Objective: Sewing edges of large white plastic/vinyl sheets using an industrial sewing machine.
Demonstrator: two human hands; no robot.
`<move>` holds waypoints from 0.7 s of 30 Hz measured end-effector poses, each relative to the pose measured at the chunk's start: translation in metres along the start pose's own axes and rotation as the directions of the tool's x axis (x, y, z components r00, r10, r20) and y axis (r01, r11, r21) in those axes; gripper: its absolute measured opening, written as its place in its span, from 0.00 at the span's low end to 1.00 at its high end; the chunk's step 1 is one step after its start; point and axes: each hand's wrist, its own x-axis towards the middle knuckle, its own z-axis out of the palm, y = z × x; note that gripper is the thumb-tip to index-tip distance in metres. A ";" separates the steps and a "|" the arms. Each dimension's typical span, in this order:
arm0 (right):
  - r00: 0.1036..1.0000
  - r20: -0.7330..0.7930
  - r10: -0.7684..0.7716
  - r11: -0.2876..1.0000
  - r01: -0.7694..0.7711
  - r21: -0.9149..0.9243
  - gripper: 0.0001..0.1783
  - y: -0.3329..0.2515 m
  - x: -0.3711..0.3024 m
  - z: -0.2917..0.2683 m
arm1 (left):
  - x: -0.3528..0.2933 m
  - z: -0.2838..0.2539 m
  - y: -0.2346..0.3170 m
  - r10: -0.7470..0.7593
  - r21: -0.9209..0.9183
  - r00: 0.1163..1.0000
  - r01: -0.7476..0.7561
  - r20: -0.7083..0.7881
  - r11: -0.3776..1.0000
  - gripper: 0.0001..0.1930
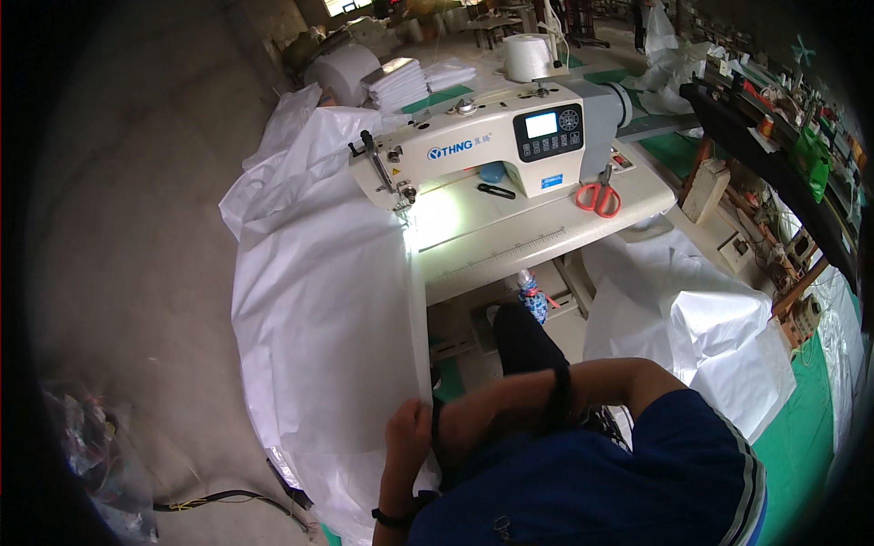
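Note:
A long white sheet of thin, smooth material (319, 337) hangs from the sewing machine (464, 141) toward me, its right edge running down from under the lit needle area. My left hand (408, 439) is closed on that edge, low down near my body. My right forearm reaches across from the right, and my right hand (460, 423) is beside the left one, close to the same edge. Shadow and blur hide its fingers. Red-handled scissors (598, 197) and a small black thread snipper (496, 191) lie on the machine's white table (519, 244).
More white sheeting (683, 318) is heaped on the right. Behind the machine stand a white thread cone (528, 58), folded white stacks (398, 84) and a large roll (343, 73). A bottle in a blue cover (532, 298) is below the table. A black cable (246, 496) crosses the floor at lower left.

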 end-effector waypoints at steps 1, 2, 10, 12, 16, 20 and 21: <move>0.972 -0.058 0.228 0.909 -0.191 0.370 0.16 0.011 -0.014 -0.027 | -0.001 -0.001 0.002 -0.004 0.005 1.000 0.004 -0.009 1.000 0.09; 0.916 -0.359 0.177 0.968 -0.228 -0.105 0.16 0.020 -0.011 -0.049 | -0.002 -0.004 0.005 0.035 0.055 0.997 -0.031 -0.075 0.998 0.09; 0.715 -0.633 0.297 0.882 -0.459 -0.104 0.15 0.060 0.114 -0.065 | -0.002 -0.022 0.019 0.315 0.390 0.946 -0.317 0.073 0.864 0.08; 0.715 -0.638 0.288 0.881 -0.458 -0.116 0.15 0.056 0.099 -0.055 | -0.002 -0.021 0.017 0.308 0.367 0.948 -0.317 0.085 0.875 0.08; 0.474 -0.767 0.432 0.714 -0.699 -0.030 0.14 0.041 0.016 -0.095 | -0.003 -0.008 0.012 0.369 0.209 0.920 -0.389 0.132 0.897 0.07; 0.148 -0.974 0.172 0.615 -0.789 -0.011 0.12 0.019 -0.003 -0.161 | 0.004 0.004 0.016 0.429 0.190 0.891 -0.452 0.151 0.872 0.06; 0.144 -0.975 0.170 0.615 -0.789 -0.009 0.12 0.017 0.003 -0.177 | 0.006 0.005 0.018 0.444 0.193 0.879 -0.472 0.171 0.860 0.06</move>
